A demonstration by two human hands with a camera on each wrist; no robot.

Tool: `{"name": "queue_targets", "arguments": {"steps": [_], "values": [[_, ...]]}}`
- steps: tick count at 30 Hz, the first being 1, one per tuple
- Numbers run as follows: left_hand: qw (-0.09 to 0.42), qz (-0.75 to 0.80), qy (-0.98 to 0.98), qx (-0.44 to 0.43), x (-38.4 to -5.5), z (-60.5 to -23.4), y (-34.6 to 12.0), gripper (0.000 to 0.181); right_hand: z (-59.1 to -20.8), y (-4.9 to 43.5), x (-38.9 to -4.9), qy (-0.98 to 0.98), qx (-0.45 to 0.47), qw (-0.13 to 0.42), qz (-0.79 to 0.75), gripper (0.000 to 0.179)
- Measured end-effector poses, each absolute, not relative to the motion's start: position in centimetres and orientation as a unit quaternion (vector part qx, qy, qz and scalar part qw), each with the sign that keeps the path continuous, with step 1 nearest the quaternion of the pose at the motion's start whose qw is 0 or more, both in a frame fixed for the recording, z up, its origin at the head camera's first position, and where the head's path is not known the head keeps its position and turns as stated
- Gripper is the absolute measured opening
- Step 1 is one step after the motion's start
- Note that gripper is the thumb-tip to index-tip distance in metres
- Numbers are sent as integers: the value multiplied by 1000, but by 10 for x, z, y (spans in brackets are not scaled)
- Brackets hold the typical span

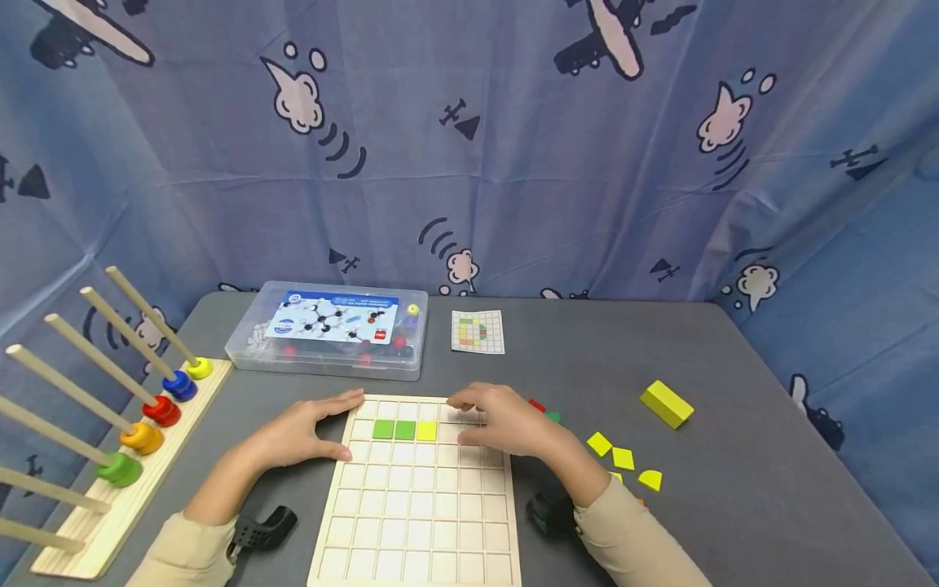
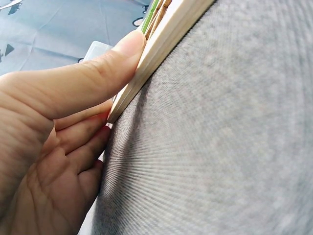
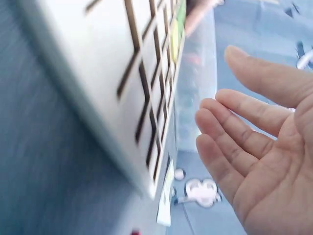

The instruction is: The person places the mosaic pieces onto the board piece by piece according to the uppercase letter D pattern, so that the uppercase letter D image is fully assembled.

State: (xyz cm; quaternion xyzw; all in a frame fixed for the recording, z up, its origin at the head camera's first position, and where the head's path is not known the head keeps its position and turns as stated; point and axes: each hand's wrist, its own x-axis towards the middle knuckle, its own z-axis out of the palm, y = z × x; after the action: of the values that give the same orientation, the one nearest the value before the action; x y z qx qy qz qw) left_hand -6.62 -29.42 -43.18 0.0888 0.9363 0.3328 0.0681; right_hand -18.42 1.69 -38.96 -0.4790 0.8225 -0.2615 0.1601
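Behind board [image 1: 419,505], plastic case [image 1: 326,333], printed card [image 1: 478,333]

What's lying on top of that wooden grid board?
On the wooden grid board, two green tiles and one yellow tile sit in a row. In the head view, the right hand hides some squares near the far right corner.

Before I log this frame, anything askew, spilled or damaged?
Nothing looks spilled or damaged. Only the loose yellow pieces look untidy: scattered at mixed angles right of the grid board, unlike the straight row of tiles on it.
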Motion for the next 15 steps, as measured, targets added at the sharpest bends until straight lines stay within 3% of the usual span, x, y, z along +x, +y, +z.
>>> {"name": "queue_targets", "arguments": {"steps": [15], "values": [[64, 329, 937, 96, -67, -434, -295, 87, -401, 97, -216, 864, -372, 133, -312, 45]]}}
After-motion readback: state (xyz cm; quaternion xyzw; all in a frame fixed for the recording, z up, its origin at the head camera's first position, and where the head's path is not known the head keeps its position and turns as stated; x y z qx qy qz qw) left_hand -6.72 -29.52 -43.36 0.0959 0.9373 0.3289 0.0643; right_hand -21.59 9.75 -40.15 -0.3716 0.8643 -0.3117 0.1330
